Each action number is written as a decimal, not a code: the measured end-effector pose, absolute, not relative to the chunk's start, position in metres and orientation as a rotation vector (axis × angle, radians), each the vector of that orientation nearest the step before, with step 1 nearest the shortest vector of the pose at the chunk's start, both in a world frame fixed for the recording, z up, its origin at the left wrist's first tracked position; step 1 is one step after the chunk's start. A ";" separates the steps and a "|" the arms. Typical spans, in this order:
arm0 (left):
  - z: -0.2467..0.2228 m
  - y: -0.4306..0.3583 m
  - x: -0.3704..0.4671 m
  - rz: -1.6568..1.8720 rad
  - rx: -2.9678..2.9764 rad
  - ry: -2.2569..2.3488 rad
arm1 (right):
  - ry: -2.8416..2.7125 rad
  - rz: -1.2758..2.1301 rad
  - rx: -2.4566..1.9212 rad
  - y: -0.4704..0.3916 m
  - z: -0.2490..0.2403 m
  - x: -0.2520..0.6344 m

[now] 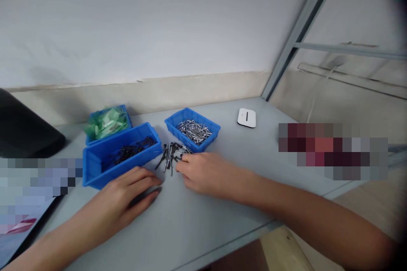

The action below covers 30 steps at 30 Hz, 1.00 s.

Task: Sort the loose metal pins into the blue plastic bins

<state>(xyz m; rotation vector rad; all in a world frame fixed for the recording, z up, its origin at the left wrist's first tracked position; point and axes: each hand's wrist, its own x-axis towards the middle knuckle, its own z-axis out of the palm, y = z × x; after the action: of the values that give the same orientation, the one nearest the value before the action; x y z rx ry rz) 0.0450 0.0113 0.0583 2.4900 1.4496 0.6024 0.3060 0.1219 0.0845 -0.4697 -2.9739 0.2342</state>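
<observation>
A small loose pile of dark screws and silver rivet-like pins (171, 156) lies on the grey tabletop between two blue bins. My right hand (203, 173), with a ring on one finger, is at the pile's right edge. Its fingers are bent and pressed together, and what they hold is hidden. Just left of the pile, my left hand (129, 192) rests on the table, thumb apart from the fingers, holding nothing visible. Beside it is a long blue bin (95, 167) with dark screws (133, 150) inside. Behind the pile, a smaller blue bin (178, 129) contains silver pins (197, 131).
A third blue bin (127, 114) at the back left holds green plastic packets (110, 123). A white square device (246, 117) lies at the back right. A large dark object (25, 131) stands at far left. A metal frame post (286, 59) rises at the right.
</observation>
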 end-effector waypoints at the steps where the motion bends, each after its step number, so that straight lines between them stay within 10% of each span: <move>1: 0.058 0.011 0.045 0.602 2.473 1.452 | -2.960 0.222 -0.437 0.121 0.085 0.305; 30: 0.067 0.006 0.058 0.840 2.344 1.445 | -2.722 -0.078 0.006 0.114 0.084 0.300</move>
<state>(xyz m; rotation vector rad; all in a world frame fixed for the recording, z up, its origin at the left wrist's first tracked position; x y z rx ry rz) 0.0577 0.0056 0.0667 2.3440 1.4451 0.8402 0.2996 0.1143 0.0836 0.0062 -2.7224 -0.0781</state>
